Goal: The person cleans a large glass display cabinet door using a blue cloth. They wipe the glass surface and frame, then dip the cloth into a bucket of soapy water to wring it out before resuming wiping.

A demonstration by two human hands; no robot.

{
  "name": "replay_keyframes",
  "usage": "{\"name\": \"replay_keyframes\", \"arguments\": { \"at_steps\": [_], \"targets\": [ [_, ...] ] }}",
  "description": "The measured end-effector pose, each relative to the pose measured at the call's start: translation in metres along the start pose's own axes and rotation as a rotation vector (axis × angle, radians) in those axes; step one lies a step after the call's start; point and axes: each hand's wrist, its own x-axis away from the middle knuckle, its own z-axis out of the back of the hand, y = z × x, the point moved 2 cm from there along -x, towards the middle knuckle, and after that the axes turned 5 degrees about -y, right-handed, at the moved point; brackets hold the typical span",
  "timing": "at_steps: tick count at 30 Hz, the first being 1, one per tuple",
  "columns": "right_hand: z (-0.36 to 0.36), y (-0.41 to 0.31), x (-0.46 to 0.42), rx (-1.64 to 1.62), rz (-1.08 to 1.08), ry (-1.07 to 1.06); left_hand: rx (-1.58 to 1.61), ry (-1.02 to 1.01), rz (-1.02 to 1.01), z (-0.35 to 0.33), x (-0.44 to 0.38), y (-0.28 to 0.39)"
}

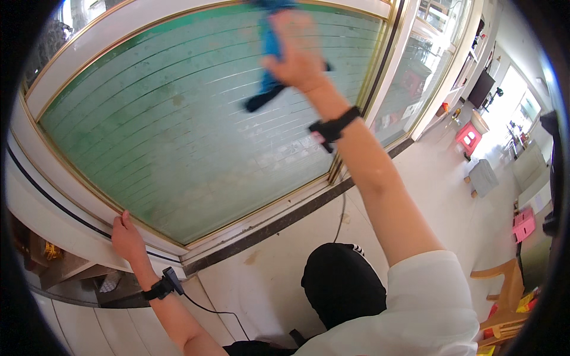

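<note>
A green-tinted glass door panel [178,133] with horizontal lines fills the upper left, framed in white and gold. Over its upper right part is my right hand [296,55], raised on an outstretched arm and blurred. A blue cloth with dark edges [269,66] lies under this hand, against the glass; the far fingertips are blurred. My left hand [127,236] grips the edge of the door frame [151,236] at the lower left. Each wrist wears a black strap; a cable runs from the device [171,280] on the left one.
A dark threshold strip [276,227] runs along the door's foot. Behind my left hand stand wooden shelves [67,267]. To the right, on the pale tiled floor, are a grey stool [482,178], a red plastic stool [469,137], a pink stool [524,224] and a wooden chair [507,285].
</note>
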Motion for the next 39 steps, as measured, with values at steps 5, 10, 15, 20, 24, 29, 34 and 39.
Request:
{"name": "replay_keyframes", "arguments": {
  "at_steps": [5, 10, 15, 20, 24, 29, 34, 39],
  "targets": [
    [0.051, 0.152, 0.086, 0.219, -0.721, 0.297, -0.028, 0.074, -0.053, -0.011, 0.003, 0.006],
    [0.019, 0.102, 0.106, 0.205, -0.951, 0.353, -0.012, 0.103, -0.065, -0.007, 0.001, -0.001],
    [-0.033, -0.025, 0.056, 0.229, -0.638, 0.390, -0.016, 0.106, -0.005, -0.009, -0.001, 0.001],
    [-0.085, -0.198, -0.050, 0.040, -0.288, 0.217, 0.045, 0.066, 0.006, -0.005, 0.001, 0.002],
    [-0.119, -0.320, -0.102, -0.248, -0.247, -0.197, -0.006, 0.088, 0.005, -0.013, -0.001, -0.004],
    [-0.140, -0.351, -0.052, -0.268, 0.186, 0.154, -0.008, 0.051, -0.040, -0.014, -0.004, -0.002],
    [-0.074, -0.221, -0.014, -0.196, 0.164, -0.384, 0.041, 0.066, -0.056, -0.014, 0.001, 0.004],
    [-0.027, -0.039, 0.086, 0.165, -0.338, -0.112, -0.047, 0.107, -0.086, -0.012, -0.006, -0.009]
  ]
}}
